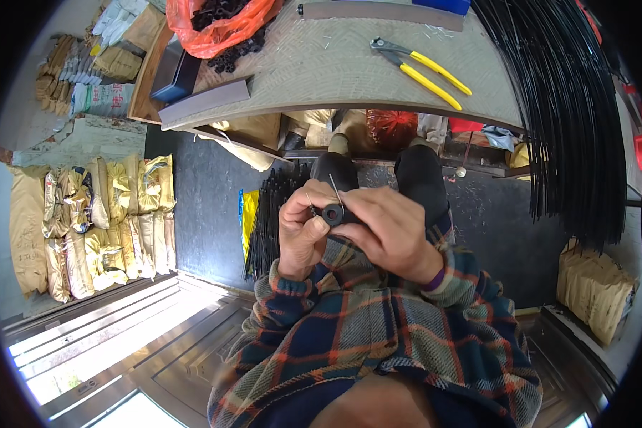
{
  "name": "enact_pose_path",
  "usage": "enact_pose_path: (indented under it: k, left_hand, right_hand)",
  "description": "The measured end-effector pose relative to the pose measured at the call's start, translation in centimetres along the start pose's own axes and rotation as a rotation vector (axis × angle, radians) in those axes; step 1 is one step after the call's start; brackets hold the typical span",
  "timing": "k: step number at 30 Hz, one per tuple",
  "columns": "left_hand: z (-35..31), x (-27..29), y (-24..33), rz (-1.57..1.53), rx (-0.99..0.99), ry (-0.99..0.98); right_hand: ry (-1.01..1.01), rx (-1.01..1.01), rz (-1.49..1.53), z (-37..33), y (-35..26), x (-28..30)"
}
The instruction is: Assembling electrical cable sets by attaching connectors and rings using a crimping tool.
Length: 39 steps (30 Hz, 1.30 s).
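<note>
Above my lap, both hands meet at a small black ring-shaped part [333, 214] with a round hole in its face. My left hand [299, 232] pinches its left side between thumb and fingers. My right hand [392, 232] closes around it from the right, with the fingers bent. A thin metal pin [334, 187] sticks up from beside the ring, near my right fingertips. Where the pin's lower end sits is hidden by the fingers. A few tiny dark bits show by my left fingertips, too small to name.
Yellow-handled cutting pliers [426, 75] lie on the workbench [321, 71]. An orange-red plastic bag [214, 43] of small black parts sits at its left. Long black rods [563, 128] hang over its right end. More black rods [271, 207] stand left of my legs; wrapped packages [93, 221] lie farther left.
</note>
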<state>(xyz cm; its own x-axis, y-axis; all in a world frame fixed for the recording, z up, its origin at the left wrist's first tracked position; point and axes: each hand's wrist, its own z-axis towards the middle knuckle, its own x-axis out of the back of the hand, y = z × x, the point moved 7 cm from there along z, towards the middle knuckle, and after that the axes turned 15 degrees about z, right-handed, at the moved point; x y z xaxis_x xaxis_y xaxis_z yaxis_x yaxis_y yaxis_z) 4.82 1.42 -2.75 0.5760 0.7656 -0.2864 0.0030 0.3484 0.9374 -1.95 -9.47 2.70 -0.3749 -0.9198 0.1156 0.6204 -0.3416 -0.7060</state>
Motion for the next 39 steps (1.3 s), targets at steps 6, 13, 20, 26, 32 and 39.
enact_pose_path:
  k: [6, 13, 20, 26, 32, 39]
  left_hand:
    - [-0.2, -0.1, -0.1, 0.032, -0.017, 0.117]
    - [-1.9, 0.1, 0.2, 0.692, 0.129, 0.331]
    - [-2.4, -0.2, 2.9, 0.497, -0.110, 0.182]
    - [-2.0, -0.9, 4.7, 0.891, -0.327, -0.017]
    - [-1.9, -0.8, 4.5, 0.786, -0.339, 0.074]
    - [0.7, -2.3, 3.3, 0.643, -0.172, -0.263]
  right_hand:
    - [0.010, 0.001, -0.019, -0.1, 0.5, 0.0]
    - [-0.034, -0.545, 0.275, -0.8, 5.3, -1.8]
    - [-0.042, 0.052, 0.078, -1.3, 1.7, -1.2]
    - [-0.095, 0.045, 0.130, -2.2, 2.6, -2.1]
    - [-0.225, -0.010, 0.243, -2.2, 3.2, -1.9]
    - [-0.251, -0.027, 0.405, -2.7, 4.5, -1.4]
